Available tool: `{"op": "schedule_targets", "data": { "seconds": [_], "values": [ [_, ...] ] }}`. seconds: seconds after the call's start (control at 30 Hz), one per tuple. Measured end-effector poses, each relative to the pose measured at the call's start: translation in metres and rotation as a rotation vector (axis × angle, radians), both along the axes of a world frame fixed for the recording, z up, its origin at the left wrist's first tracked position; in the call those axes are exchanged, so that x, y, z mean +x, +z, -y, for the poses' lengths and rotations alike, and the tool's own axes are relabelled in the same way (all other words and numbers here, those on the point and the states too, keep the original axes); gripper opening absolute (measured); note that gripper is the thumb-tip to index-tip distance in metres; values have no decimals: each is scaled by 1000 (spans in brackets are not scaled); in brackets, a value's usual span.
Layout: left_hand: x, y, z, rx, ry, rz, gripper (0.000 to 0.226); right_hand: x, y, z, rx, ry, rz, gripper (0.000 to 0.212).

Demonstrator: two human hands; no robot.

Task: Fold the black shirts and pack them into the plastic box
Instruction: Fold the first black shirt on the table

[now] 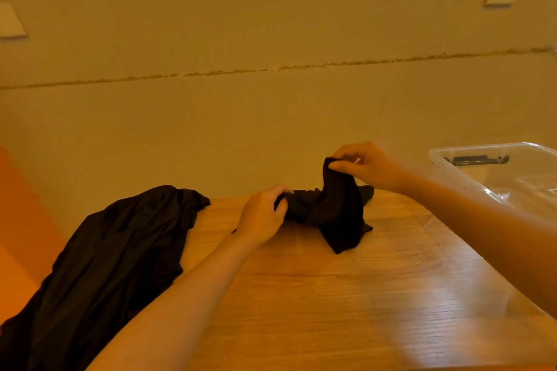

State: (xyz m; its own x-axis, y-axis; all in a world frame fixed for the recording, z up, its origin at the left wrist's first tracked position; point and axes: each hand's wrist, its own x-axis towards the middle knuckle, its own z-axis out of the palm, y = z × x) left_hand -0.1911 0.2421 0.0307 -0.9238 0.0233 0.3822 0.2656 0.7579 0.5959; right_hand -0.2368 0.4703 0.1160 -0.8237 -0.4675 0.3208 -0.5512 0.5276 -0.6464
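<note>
A bunched black shirt (334, 214) lies at the far middle of the wooden table (331, 295). My left hand (262, 214) grips its left end low on the table. My right hand (367, 167) pinches a fold of the same shirt and holds it raised above the table. A second black shirt (111, 265) lies spread and crumpled at the table's left side, partly hanging over the edge. The clear plastic box (470, 172) stands at the far right, beside my right forearm.
A plain wall rises right behind the table's far edge. An orange surface (18, 235) shows at the left, beyond the table. A dark latch part (479, 159) is seen through the box wall. Bare wood stretches in front of the shirts.
</note>
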Motion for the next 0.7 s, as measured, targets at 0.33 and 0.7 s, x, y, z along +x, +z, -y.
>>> {"op": "schedule_targets", "data": {
  "seconds": [0.33,0.7],
  "values": [
    [2,31,-17,92,20,-285,15,14,-27,40,-169,64,151,15],
    [6,-24,13,94,125,-4,21,5,-24,16,-227,-11,19,17]
  ]
}}
